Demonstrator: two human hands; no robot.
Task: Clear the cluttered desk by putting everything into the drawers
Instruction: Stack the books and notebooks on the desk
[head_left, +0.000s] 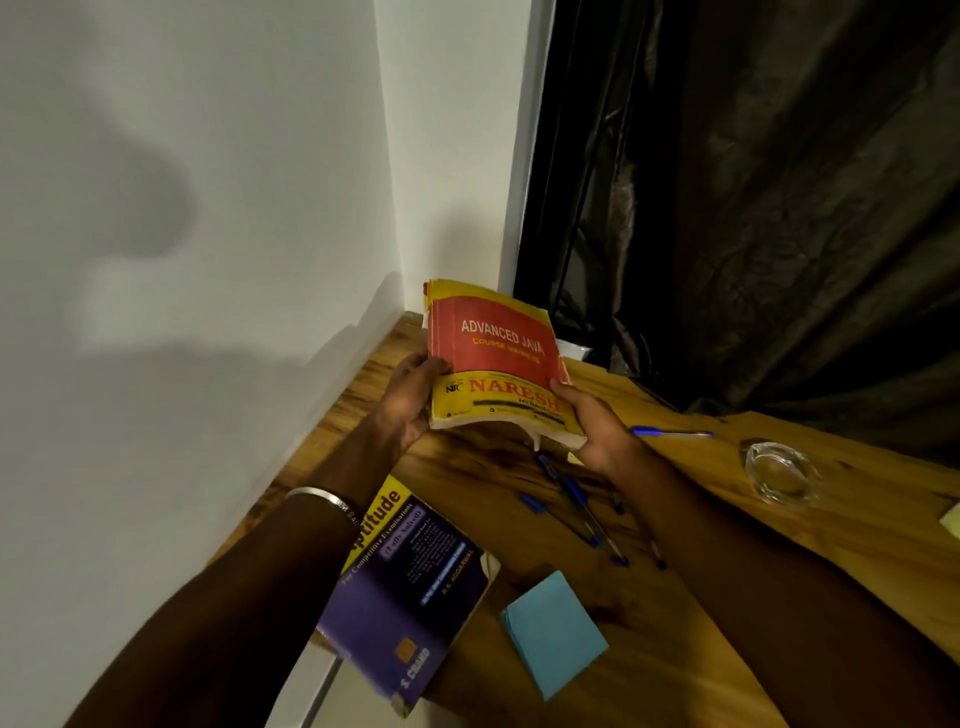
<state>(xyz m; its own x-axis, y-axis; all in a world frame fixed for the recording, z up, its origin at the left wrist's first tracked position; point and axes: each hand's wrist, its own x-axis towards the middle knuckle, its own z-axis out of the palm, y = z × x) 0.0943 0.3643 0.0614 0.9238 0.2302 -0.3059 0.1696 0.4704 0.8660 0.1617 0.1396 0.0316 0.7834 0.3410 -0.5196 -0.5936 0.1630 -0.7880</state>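
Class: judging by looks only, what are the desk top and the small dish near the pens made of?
Desk top: apparently wood or wood-look laminate, with visible grain and a warm, slightly glossy finish. Dish: seemingly clear glass, since the desk shows through it and its rim catches highlights.

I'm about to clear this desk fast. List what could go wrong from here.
1. The Advanced Java book is held above the desk by both hands, left and right, at its lower corners; its limp pages sag and it might slip.
2. The purple aptitude book overhangs the desk edge and could fall if nudged.
3. The glass ashtray could break if knocked.
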